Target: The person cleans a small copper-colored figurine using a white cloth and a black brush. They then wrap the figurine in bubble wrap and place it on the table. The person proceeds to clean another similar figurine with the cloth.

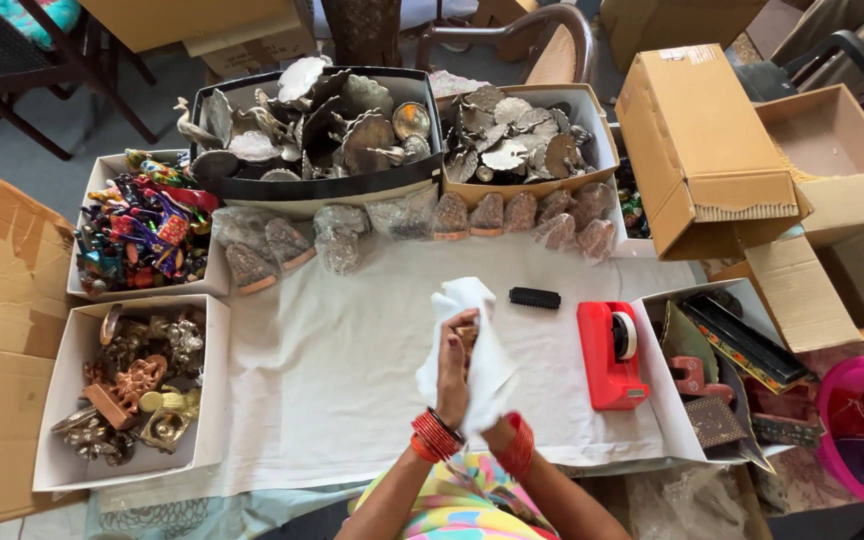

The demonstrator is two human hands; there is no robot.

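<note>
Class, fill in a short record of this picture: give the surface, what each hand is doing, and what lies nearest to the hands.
Surface: white sheet over the table
Left hand: holds a small brown object, partly hidden
Right hand: covered by a white cloth, pressed to the object
Nearest: black brush, red tape dispenser
Left side: box of metal figurines

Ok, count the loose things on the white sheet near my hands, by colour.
Red: 1, tape dispenser
Black: 1, brush
White: 1, cloth
Total: 3
</note>
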